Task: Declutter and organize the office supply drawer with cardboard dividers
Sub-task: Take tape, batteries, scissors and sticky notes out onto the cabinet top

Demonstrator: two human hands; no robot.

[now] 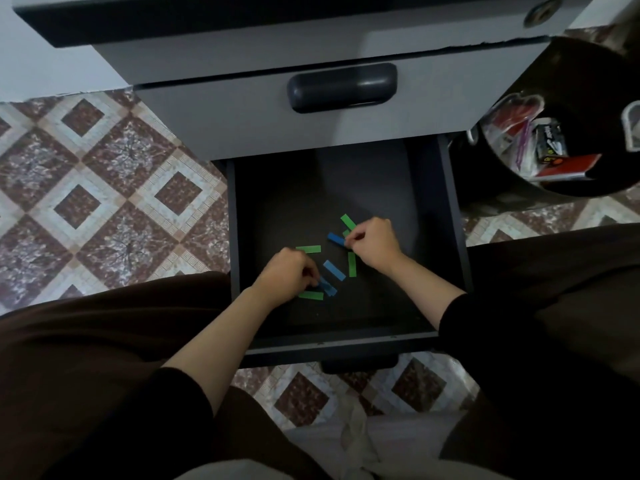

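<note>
dark open drawer (343, 341) standing pulled out, nearly bare | left hand (291, 271) pinching near blue paper strip (327, 289), near-left, likely gathering it | right hand (372, 242) pinching far blue paper strip (336, 239) | green paper strips (352, 265) lying loose between | black round bin (588, 81) holding office supplies, far right

Drawer (284, 202) inside looks smooth matt black. The strips (334, 270) look like thin matt paper, green and blue. Cabinet front (225, 116) is smooth grey, its handle (341, 86) slightly glossy dark plastic. Floor (104, 168) is patterned tile, sleeves (138, 410) matt dark cloth.
</note>
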